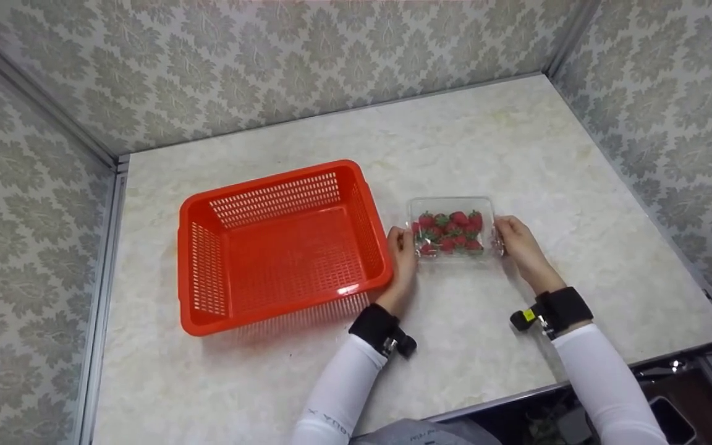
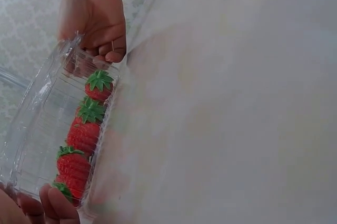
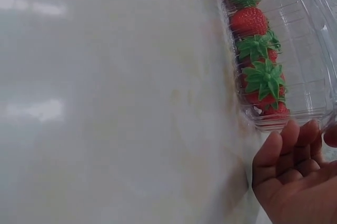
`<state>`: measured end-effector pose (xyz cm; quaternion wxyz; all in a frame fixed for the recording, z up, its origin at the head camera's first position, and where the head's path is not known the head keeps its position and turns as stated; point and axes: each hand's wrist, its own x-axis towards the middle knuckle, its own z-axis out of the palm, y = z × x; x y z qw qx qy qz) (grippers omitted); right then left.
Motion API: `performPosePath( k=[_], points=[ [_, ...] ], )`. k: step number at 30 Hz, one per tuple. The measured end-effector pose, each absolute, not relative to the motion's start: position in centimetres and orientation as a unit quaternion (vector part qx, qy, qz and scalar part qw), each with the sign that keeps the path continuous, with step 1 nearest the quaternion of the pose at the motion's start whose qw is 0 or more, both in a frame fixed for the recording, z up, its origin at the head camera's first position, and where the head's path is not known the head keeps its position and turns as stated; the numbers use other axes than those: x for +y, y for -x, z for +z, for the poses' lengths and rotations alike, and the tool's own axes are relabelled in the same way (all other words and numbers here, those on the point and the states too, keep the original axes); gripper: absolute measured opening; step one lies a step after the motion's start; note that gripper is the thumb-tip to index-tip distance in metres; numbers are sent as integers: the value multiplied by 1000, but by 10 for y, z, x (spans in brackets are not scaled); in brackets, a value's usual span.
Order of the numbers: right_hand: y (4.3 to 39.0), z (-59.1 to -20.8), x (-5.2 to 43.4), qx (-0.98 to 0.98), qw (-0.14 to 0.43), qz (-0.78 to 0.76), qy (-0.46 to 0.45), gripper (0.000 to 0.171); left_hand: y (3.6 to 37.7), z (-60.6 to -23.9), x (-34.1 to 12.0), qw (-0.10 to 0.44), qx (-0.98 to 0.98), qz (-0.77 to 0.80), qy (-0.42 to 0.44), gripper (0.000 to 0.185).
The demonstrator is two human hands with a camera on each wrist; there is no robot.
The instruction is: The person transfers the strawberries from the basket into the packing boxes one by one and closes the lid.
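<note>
No legible text or labels.

A bright orange-red plastic basket (image 1: 279,247), its walls and floor pierced with a grid of small slots, sits on a pale cream table (image 1: 517,154) veined like marble. Beside it is a clear, colourless plastic box (image 1: 452,227) of red strawberries (image 1: 450,232) with green leafy caps. The walls (image 1: 238,62) carry grey-green wallpaper with a repeating leaf damask pattern, and the person wears white sleeves (image 1: 337,389) with black wrist straps (image 1: 373,324), one bearing a small yellow part.
</note>
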<state>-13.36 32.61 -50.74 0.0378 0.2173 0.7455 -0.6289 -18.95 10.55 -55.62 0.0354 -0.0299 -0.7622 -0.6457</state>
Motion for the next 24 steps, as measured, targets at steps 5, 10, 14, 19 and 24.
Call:
performPosePath(
  k=[5, 10, 14, 19, 24],
  points=[
    [138, -512, 327, 734, 20, -642, -223, 34, 183, -558, 107, -9, -738, -675, 9, 16],
    [144, -530, 335, 718, 15, -654, -239, 26, 148, -558, 95, -122, -683, -720, 0, 19],
    [148, -543, 342, 727, 12, -642, -244, 42, 120, -553, 84, -194, -718, -662, 88, 19],
    [146, -537, 347, 761, -38, -600, -243, 51, 110, -509, 75, -192, -763, -496, 368, 18],
    [151, -509, 343, 819, -136, -524, -187, 58, 151, -441, 46, 51, -788, -403, 462, 16]
  ],
)
